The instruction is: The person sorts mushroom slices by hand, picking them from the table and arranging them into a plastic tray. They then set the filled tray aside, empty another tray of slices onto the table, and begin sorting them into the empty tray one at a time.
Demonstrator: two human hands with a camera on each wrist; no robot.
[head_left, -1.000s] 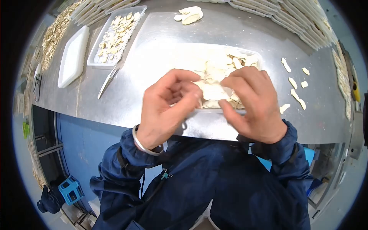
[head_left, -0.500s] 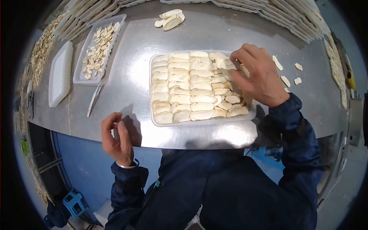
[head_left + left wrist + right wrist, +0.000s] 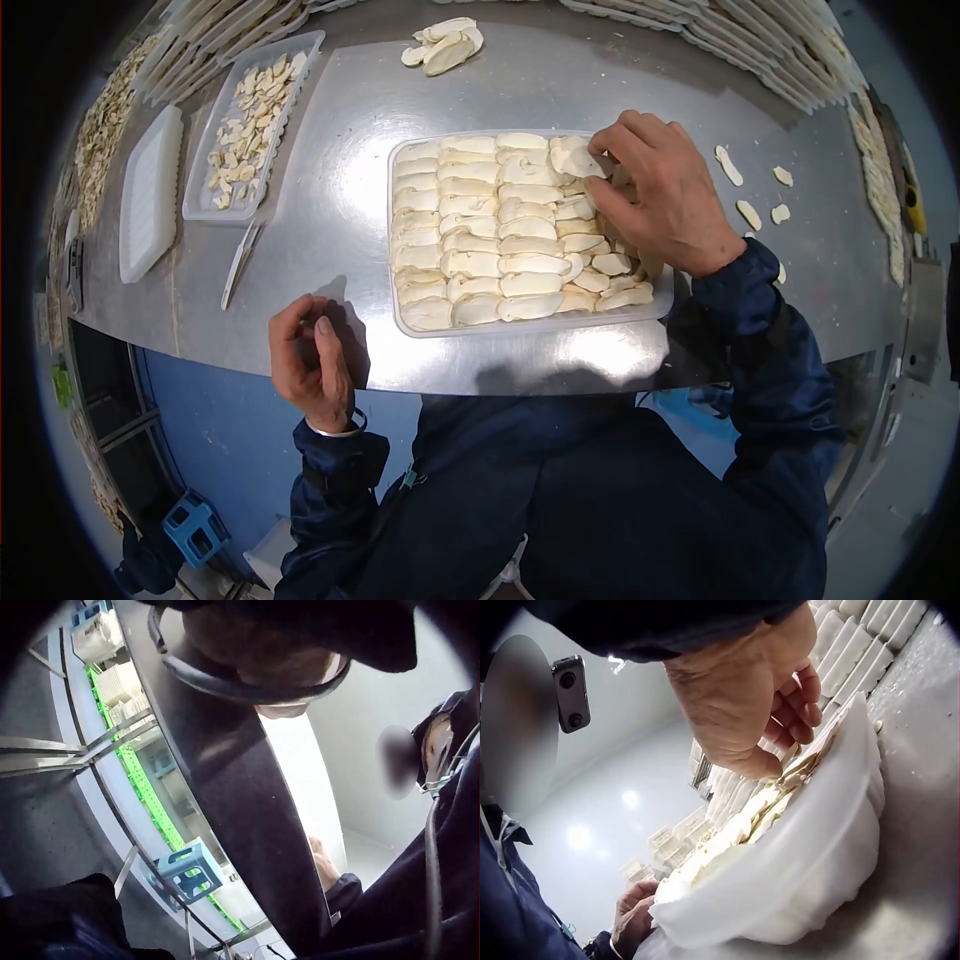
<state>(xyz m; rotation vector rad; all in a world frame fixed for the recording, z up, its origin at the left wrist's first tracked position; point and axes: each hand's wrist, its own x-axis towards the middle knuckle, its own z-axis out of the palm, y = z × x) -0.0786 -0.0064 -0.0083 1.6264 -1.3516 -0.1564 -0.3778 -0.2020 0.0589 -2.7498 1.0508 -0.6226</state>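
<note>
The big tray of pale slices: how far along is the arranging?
It looks mostly done: in the tray, the left and middle columns of slices lie in neat, overlapping rows. In hand, the right hand seems to pinch a pale slice near the top right; the left hand holds nothing. Probably left is the right side, partly hidden, where smaller slices lie less evenly.

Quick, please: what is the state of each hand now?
Left hand: open, fingers loosely curled, holding nothing.
Right hand: pinching a mushroom slice over the tray.
</note>
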